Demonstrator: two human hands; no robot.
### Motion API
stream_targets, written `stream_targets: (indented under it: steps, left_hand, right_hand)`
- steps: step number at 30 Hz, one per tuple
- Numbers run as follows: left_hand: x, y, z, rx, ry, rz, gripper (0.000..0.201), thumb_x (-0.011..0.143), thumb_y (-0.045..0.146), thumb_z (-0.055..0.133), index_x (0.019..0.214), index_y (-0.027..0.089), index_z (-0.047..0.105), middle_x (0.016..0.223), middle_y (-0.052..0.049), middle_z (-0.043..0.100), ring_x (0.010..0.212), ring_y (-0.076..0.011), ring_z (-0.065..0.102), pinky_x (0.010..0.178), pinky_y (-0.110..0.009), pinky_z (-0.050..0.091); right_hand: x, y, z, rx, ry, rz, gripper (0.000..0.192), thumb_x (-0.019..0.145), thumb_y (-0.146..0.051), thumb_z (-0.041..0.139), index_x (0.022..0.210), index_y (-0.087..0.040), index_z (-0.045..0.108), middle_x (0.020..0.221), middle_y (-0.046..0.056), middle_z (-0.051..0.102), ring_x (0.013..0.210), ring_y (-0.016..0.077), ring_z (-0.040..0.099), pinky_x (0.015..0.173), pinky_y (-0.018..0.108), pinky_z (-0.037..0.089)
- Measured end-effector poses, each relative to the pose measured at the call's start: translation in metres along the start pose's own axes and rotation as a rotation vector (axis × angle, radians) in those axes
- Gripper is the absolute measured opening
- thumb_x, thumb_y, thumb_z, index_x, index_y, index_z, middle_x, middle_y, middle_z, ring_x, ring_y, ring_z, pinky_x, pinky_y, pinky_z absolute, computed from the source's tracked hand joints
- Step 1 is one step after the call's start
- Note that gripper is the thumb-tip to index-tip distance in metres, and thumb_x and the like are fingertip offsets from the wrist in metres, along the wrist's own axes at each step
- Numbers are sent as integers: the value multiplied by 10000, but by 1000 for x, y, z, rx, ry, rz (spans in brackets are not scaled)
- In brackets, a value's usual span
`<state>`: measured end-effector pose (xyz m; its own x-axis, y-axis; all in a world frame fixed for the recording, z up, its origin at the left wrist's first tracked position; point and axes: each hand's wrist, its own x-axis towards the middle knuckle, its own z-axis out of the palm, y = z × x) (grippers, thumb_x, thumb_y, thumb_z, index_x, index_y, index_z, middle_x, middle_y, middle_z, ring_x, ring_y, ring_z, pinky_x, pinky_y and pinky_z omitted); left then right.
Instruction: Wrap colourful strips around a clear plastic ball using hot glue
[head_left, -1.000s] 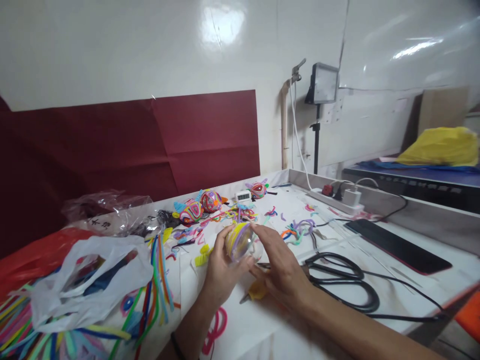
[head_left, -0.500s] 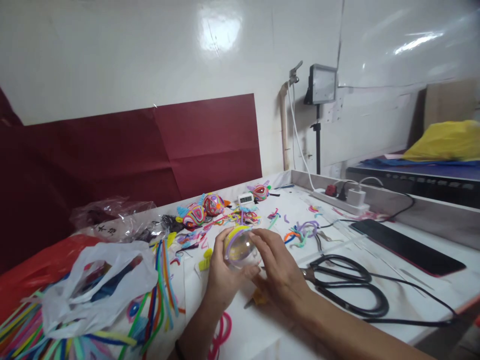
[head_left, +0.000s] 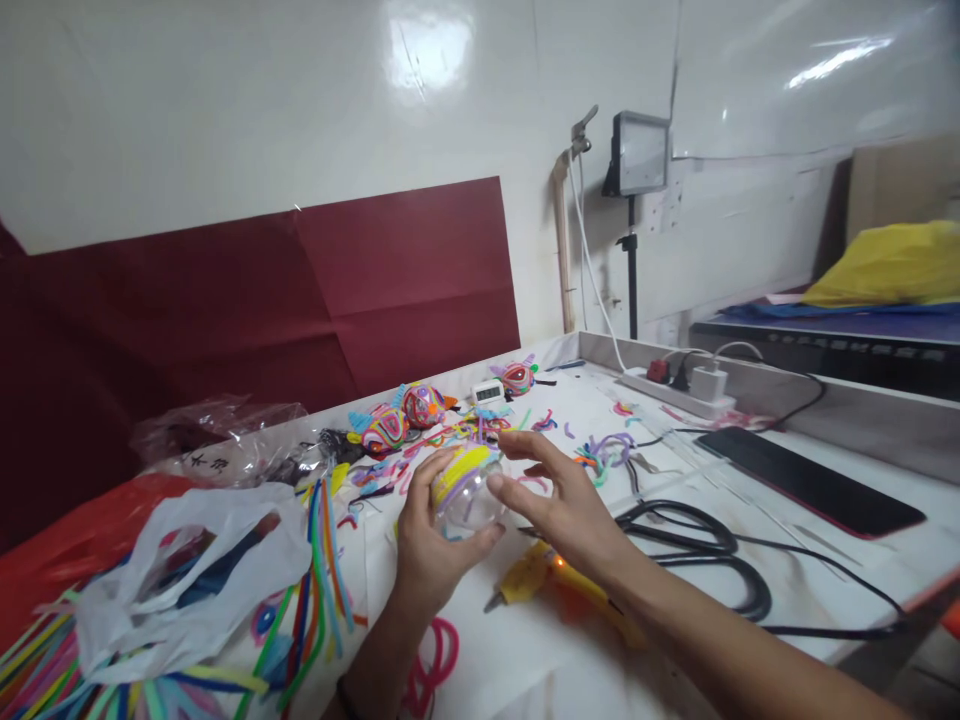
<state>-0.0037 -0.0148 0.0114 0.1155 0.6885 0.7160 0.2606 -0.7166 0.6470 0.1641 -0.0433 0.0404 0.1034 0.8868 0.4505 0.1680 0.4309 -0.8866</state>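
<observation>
A clear plastic ball (head_left: 471,503) with yellow and purple fuzzy pipe-cleaner bands round its upper left side is in my left hand (head_left: 426,550). The fingers of that hand curl behind the ball and its thumb runs under the front. My right hand (head_left: 568,510) is at the ball's right side, fingers spread and thumb tip close to it; whether the thumb touches I cannot tell. Below my right wrist lies a yellow glue gun (head_left: 525,575) with a small orange light, partly hidden by my forearm. Black-handled scissors (head_left: 724,540) lie to the right.
Colourful pipe cleaners (head_left: 322,560) and a white plastic bag (head_left: 187,590) crowd the left. Decorated balls (head_left: 384,428) and a small timer (head_left: 488,393) stand at the back, among scraps. A phone (head_left: 810,480), power strip (head_left: 679,393) and black cable are on the right.
My right hand has drawn back from the ball and its fingers have spread. The ball has tilted in my left hand, showing more of the yellow band. More of the glue gun now shows.
</observation>
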Motion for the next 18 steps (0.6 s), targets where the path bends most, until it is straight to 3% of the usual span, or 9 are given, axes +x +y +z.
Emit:
stream_targets:
  steps: [4, 11, 18]
  left_hand:
    - [0, -4, 0, 88, -9, 146, 721, 648, 187, 792, 1285, 270, 465, 1348, -86, 532, 1274, -283, 503, 1071, -483, 415]
    - [3, -8, 0, 230, 10, 404, 715, 660, 170, 790, 1289, 246, 459, 1327, -117, 544, 1277, -282, 507, 1033, -481, 463]
    - [1, -6, 3, 244, 23, 399, 721, 669, 165, 785, 1299, 280, 453, 1338, -111, 531, 1269, -292, 511, 1030, -493, 459]
  right_hand:
    - [4, -2, 4, 18, 7, 41, 415, 718, -485, 678, 1027, -213, 627, 1105, 67, 660, 986, 244, 595, 835, 385, 428]
    - [6, -10, 3, 237, -39, 262, 483, 548, -405, 752, 959, -181, 632, 886, 27, 578, 834, 204, 535, 706, 321, 411]
    - [7, -12, 3, 307, 8, 280, 442, 501, -300, 749, 911, -204, 615, 840, -4, 561, 799, 185, 518, 670, 299, 404]
